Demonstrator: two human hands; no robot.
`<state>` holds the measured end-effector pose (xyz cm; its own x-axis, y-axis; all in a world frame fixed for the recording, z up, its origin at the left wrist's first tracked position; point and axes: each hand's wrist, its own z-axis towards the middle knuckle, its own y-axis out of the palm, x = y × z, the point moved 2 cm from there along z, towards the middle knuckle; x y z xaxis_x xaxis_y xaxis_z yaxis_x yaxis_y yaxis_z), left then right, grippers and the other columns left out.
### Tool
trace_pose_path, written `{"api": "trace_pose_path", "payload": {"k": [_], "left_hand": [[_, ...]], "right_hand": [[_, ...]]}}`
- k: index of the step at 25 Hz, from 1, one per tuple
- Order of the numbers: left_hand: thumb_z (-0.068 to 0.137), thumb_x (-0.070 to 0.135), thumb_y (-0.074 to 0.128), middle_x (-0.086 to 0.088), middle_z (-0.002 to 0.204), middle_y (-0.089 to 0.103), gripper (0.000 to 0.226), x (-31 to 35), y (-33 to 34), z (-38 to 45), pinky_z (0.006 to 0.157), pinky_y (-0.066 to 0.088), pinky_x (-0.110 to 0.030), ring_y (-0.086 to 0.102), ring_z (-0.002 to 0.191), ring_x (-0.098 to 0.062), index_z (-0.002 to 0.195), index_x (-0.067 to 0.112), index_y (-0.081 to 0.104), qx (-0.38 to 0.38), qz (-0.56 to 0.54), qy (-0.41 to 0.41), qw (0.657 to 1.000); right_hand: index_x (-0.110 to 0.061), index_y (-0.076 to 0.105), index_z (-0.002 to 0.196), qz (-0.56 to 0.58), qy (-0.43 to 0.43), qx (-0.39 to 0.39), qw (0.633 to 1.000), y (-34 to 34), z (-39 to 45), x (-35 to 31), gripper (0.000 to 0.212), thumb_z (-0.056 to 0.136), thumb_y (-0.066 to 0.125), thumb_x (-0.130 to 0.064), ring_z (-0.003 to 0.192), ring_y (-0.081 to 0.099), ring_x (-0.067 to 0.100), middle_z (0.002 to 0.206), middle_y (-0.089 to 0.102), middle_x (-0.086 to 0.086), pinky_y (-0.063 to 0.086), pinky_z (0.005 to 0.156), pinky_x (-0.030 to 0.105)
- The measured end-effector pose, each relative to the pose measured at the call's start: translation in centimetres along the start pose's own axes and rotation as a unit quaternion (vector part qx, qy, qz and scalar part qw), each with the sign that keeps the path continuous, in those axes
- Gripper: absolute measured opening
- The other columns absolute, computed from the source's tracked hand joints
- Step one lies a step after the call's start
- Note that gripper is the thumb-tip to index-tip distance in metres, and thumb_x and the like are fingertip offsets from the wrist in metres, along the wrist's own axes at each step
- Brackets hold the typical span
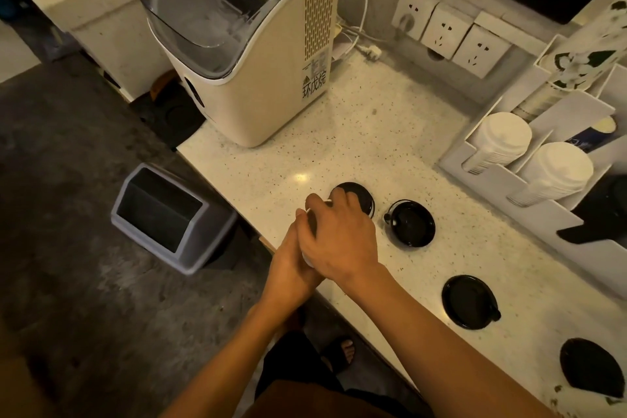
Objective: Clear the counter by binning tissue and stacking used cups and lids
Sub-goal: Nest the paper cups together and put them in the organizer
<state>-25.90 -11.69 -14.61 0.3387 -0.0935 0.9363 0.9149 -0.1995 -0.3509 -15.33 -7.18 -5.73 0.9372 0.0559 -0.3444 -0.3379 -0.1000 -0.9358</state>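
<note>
Presently our right hand (pixel 339 241) and left hand (pixel 291 258) jointly grip white cups (pixel 309 214); three black lids (pixel 412 222) lie at three o'clock on the bench (pixel 356 132).

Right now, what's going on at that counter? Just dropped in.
A person stands at the speckled counter with both hands together near its front edge. The right hand and left hand close round something white, mostly hidden, likely a cup. One black lid lies just beyond the hands, partly covered; three more black lids lie apart, unstacked, along the counter to the right. The grey bin stands on the floor to the left.
</note>
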Motion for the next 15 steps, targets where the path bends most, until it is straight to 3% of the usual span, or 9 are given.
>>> {"api": "trace_pose_path", "payload": {"k": [1, 2, 4, 6, 8, 10, 12, 15], "left_hand": [[0.093, 0.009, 0.065, -0.001, 0.121, 0.066, 0.041, 0.7, -0.2, 0.3, 0.091, 0.055, -0.025, 0.064, 0.113, -0.015, 0.132, 0.015, 0.057, 0.039, -0.004, -0.007, 0.999], [0.09, 0.008, 0.068, 0.002, 0.12, 0.066, 0.044, 0.3, -0.1, 0.3, 0.09, 0.055, -0.022, 0.065, 0.111, -0.01, 0.132, 0.018, 0.058, 0.044, 0.015, -0.024, 0.999], [0.083, 0.003, 0.076, 0.012, 0.119, 0.067, 0.063, 1.0, 0.3, 0.4, 0.09, 0.053, -0.015, 0.064, 0.112, -0.002, 0.136, 0.027, 0.054, 0.033, -0.052, -0.117, 0.991], [0.084, 0.005, 0.077, 0.008, 0.119, 0.07, 0.06, 1.9, 0.9, 0.4, 0.086, 0.055, -0.018, 0.066, 0.113, -0.012, 0.136, 0.022, 0.054, 0.024, -0.117, -0.132, 0.984], [0.084, 0.025, 0.077, -0.004, 0.121, 0.069, 0.055, 3.3, 2.2, 0.3, 0.088, 0.057, -0.03, 0.066, 0.115, -0.025, 0.133, 0.013, 0.055, 0.019, -0.166, -0.121, 0.979], [0.078, 0.045, 0.08, -0.012, 0.122, 0.068, 0.065, 4.0, 4.2, 0.0, 0.092, 0.056, -0.039, 0.065, 0.116, -0.032, 0.13, 0.012, 0.057, -0.003, -0.23, -0.119, 0.966], [0.08, 0.06, 0.073, -0.003, 0.118, 0.07, 0.066, 5.2, 5.9, 0.0, 0.089, 0.058, -0.037, 0.068, 0.112, -0.023, 0.128, 0.018, 0.058, -0.022, -0.157, -0.115, 0.981], [0.078, 0.08, 0.054, 0.014, 0.11, 0.07, 0.068, 6.4, 8.8, -0.2, 0.081, 0.061, -0.029, 0.069, 0.101, -0.006, 0.125, 0.03, 0.058, -0.074, 0.015, -0.033, 0.997]], "right_hand": [[-0.024, 0.061, 0.115, 0.001, -0.001, -0.001, 1.0, -0.1, 0.0, -0.1, 0.043, 0.094, 0.034, -0.05, 0.101, 0.049, 0.026, 0.106, 0.057, 0.009, 0.051, 0.071, 0.041], [-0.023, 0.06, 0.116, 0.004, -0.002, -0.004, 1.0, -0.2, -0.1, -0.1, 0.043, 0.094, 0.034, -0.05, 0.102, 0.049, 0.026, 0.107, 0.057, 0.01, 0.051, 0.071, 0.041], [-0.023, 0.059, 0.117, 0.018, 0.0, -0.008, 1.0, -0.6, -0.3, 0.3, 0.044, 0.094, 0.033, -0.051, 0.103, 0.05, 0.027, 0.108, 0.057, 0.01, 0.051, 0.071, 0.041], [-0.023, 0.058, 0.118, 0.027, 0.013, -0.003, 1.0, -1.0, -1.0, 1.2, 0.046, 0.094, 0.032, -0.053, 0.104, 0.051, 0.027, 0.108, 0.058, 0.01, 0.051, 0.07, 0.04], [-0.024, 0.059, 0.118, 0.027, 0.029, 0.019, 0.999, -1.6, -2.3, 2.5, 0.047, 0.094, 0.032, -0.054, 0.104, 0.052, 0.026, 0.109, 0.059, 0.009, 0.05, 0.071, 0.038], [-0.024, 0.06, 0.118, 0.031, 0.056, 0.048, 0.997, -2.3, -3.7, 4.1, 0.047, 0.094, 0.033, -0.054, 0.102, 0.053, 0.025, 0.11, 0.061, 0.009, 0.049, 0.071, 0.037], [-0.025, 0.061, 0.118, 0.039, 0.089, 0.069, 0.993, -3.1, -5.2, 5.9, 0.047, 0.093, 0.033, -0.054, 0.102, 0.054, 0.024, 0.109, 0.062, 0.008, 0.05, 0.071, 0.037], [-0.027, 0.062, 0.12, 0.037, 0.142, 0.085, 0.986, -4.0, -7.8, 8.8, 0.05, 0.092, 0.032, -0.056, 0.106, 0.054, 0.024, 0.113, 0.062, 0.007, 0.052, 0.071, 0.036]]}}
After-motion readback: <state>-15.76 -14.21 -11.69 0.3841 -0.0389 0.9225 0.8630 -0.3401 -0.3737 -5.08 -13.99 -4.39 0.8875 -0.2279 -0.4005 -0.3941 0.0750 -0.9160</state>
